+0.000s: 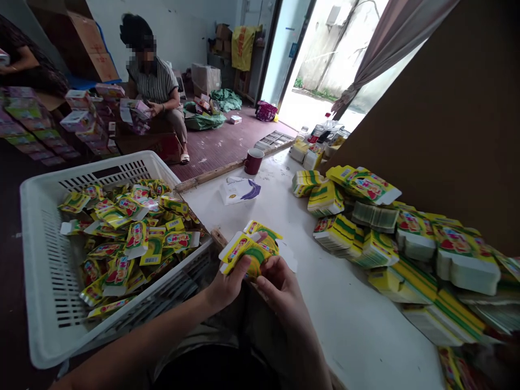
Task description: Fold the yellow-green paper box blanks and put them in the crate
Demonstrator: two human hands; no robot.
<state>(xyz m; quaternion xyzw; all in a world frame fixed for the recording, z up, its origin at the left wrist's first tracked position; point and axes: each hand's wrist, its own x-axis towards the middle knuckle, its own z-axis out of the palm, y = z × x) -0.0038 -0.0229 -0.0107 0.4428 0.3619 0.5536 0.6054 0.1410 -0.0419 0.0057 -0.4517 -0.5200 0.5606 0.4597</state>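
My left hand (227, 284) and my right hand (278, 281) both grip one small yellow and green carton (249, 246) with open flaps, held just above the near edge of the white table (345, 319). The fingers of both hands are closed round it. To the left stands a white plastic basket (49, 271) holding several folded yellow cartons (130, 233). Stacks of flat yellow carton blanks (390, 238) lie along the right side of the table.
A dark red mug (253, 161) and a white and purple packet (239, 189) sit further back on the table. A seated person (156, 86) handles pink boxes (83, 116) at the back left. A brown board (447, 119) rises on the right. An open doorway (312, 70) lies beyond.
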